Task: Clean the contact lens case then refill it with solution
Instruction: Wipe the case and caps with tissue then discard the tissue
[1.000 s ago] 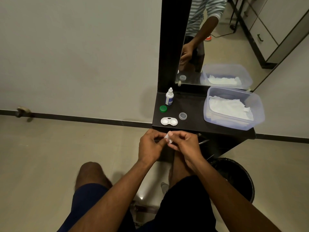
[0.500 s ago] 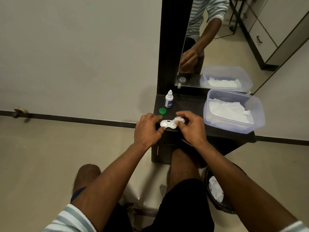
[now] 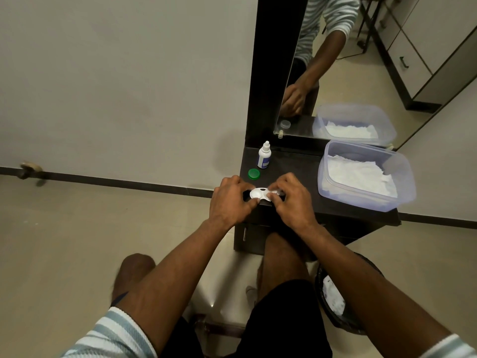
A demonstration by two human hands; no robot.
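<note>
1. The left hand [image 3: 231,200] is gripping the left end of the white contact lens case [image 3: 258,194], with the thumb against its front edge.
2. The right hand [image 3: 290,200] is pinching something small and white over the right well; I cannot tell what it is.
3. The case is sitting at the front edge of the dark shelf [image 3: 335,210].
4. The solution bottle [image 3: 264,158] is standing upright behind, and the green cap [image 3: 254,174] is lying near it.

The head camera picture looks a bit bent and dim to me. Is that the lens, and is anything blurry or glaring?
Head view: the wide lens bows the floor's dark skirting line and splays the mirror frame; light is dim and soft, with a faint shadow on the wall beside the bottle; the white case between the left hand and right hand is washed out, its detail lost; no strong glare.
</note>
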